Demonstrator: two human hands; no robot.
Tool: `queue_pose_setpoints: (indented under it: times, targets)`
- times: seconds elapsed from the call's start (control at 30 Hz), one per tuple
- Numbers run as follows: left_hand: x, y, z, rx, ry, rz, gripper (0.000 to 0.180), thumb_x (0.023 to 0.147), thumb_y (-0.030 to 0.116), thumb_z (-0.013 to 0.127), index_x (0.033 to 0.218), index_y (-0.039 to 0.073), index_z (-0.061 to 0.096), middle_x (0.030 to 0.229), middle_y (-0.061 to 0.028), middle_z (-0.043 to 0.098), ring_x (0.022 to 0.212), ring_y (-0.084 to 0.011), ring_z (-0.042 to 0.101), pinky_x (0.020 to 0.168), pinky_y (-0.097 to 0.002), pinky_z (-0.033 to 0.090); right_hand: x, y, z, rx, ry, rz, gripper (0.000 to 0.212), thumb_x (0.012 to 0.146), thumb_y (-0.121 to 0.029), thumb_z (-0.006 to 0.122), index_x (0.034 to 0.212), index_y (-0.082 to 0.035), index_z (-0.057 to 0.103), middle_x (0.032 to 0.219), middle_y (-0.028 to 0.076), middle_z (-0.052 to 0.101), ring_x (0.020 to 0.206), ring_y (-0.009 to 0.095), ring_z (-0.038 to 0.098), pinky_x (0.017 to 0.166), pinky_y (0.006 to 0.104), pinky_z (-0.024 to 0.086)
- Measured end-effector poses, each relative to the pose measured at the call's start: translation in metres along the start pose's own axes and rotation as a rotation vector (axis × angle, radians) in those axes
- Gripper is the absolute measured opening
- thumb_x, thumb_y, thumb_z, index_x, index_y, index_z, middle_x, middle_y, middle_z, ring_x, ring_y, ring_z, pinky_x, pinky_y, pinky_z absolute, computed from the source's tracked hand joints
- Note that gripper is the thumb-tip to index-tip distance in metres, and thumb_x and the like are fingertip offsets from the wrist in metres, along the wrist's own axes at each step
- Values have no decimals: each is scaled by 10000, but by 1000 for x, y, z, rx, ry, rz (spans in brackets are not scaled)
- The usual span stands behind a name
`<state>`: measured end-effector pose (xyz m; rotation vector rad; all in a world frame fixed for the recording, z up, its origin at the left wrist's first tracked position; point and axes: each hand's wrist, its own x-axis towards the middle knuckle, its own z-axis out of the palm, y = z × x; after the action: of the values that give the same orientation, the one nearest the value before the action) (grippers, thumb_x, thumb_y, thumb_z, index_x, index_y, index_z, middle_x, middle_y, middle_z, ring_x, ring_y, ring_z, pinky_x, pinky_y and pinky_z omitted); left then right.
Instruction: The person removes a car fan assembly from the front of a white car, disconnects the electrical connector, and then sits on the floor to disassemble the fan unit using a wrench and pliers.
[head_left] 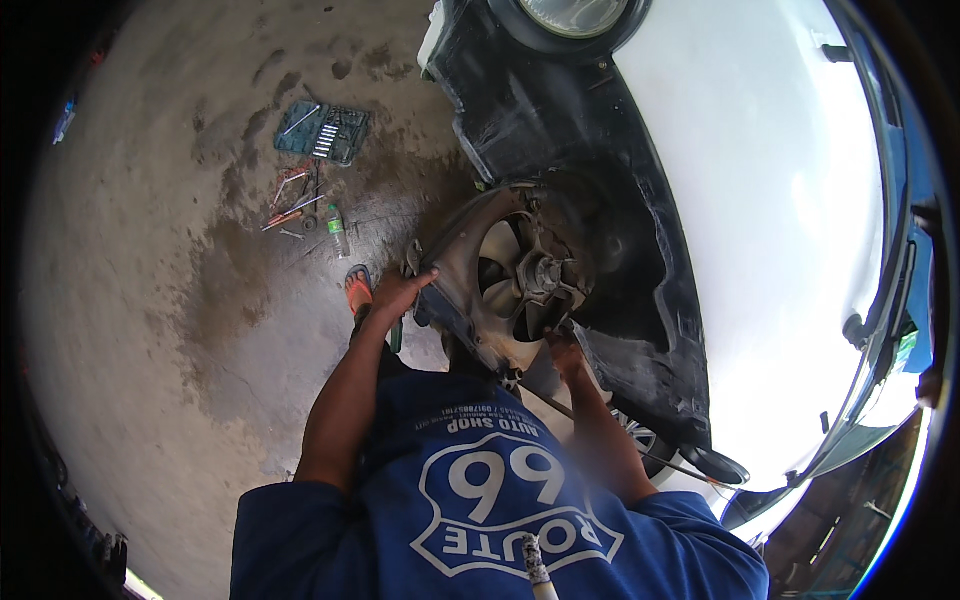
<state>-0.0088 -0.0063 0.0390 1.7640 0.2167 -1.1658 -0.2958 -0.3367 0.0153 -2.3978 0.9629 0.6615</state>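
A dusty radiator fan shroud (462,262) is held in front of me, tilted, beside the front of a white car. Inside its round opening sit dark fan blades (499,243) and a metal motor hub (545,275). My left hand (403,292) is closed on the shroud's left edge, thumb on the near face. At the lower right rim, my right hand (566,352) is closed on the shroud; some of its fingers are hidden. A dark bracket (412,258) sticks out just beyond my left hand.
On the stained concrete floor lie an open socket set case (323,133), loose wrenches and screwdrivers (291,213), and a plastic bottle (337,231). The car's black trim (540,110) and white hood (770,230) fill the right. A cigarette (539,568) juts in at the bottom.
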Motion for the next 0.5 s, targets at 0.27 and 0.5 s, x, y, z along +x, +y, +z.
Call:
queue_pose_setpoints:
  times: [0.27,0.5]
  targets:
    - [-1,4,3,41,57,-2,814,794,626,771,1173,-89,692,1108,-203,725,1019,-274,696,889,-393,520,-49,-99,-48,89,115,-241,313,926,-249,684,1088,7,608,1111,257,613,1089,456,591,961,507,484]
    - [9,-7,6,-37,82,-46,729,785,584,810,1091,-71,715,980,-146,744,867,-237,715,783,-395,542,-62,-163,-45,158,110,-164,446,954,-390,651,1140,14,612,1125,267,651,1089,467,619,948,505,497]
